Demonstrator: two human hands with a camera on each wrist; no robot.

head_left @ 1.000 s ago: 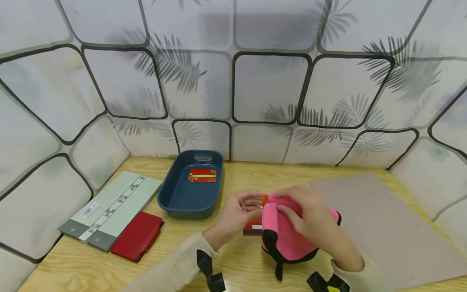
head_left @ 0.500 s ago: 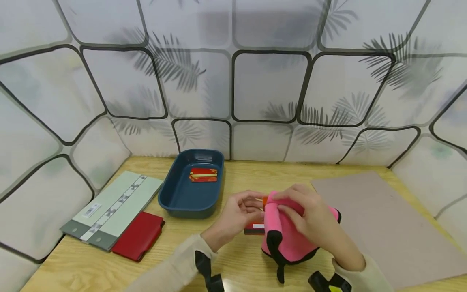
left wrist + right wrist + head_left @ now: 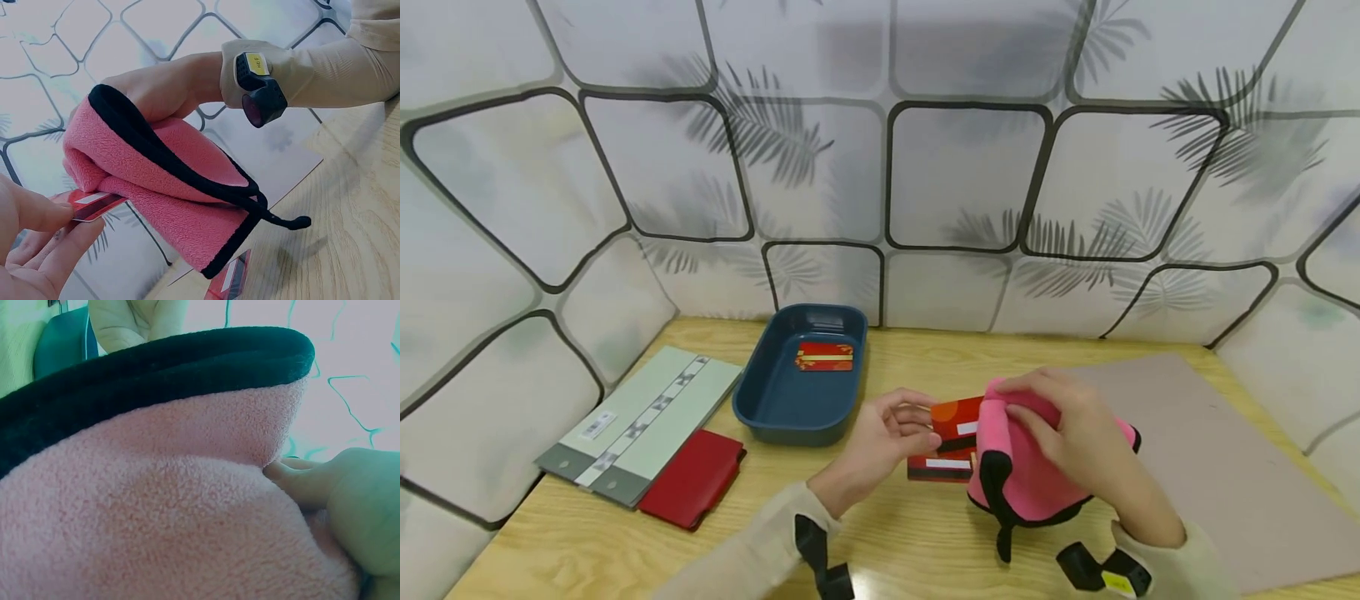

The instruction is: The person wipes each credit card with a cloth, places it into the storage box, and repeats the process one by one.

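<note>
My left hand point(image 3: 891, 433) pinches a red and orange card point(image 3: 953, 421) by its left end, thumb on one face. The card's right part is covered by a folded pink cloth point(image 3: 1037, 475) with black edging and a small black loop. My right hand point(image 3: 1067, 417) grips the top fold of this cloth, seen close up as fuzzy pink fabric point(image 3: 156, 506) in the right wrist view. Below the held card, a second red card point(image 3: 936, 468) with a white strip and dark band lies on the table, partly behind the cloth.
A dark blue tray point(image 3: 748, 404) stands at the back, with a red and gold card point(image 3: 825, 357) in it. To the left lie a pale green folder point(image 3: 647, 417) and a red leather-like case point(image 3: 692, 479). A greyish-pink board point(image 3: 1210, 467) lies at right.
The cloth and right hand have moved right, away from the left hand. Much more of the pinched card and of the card on the table now shows.
</note>
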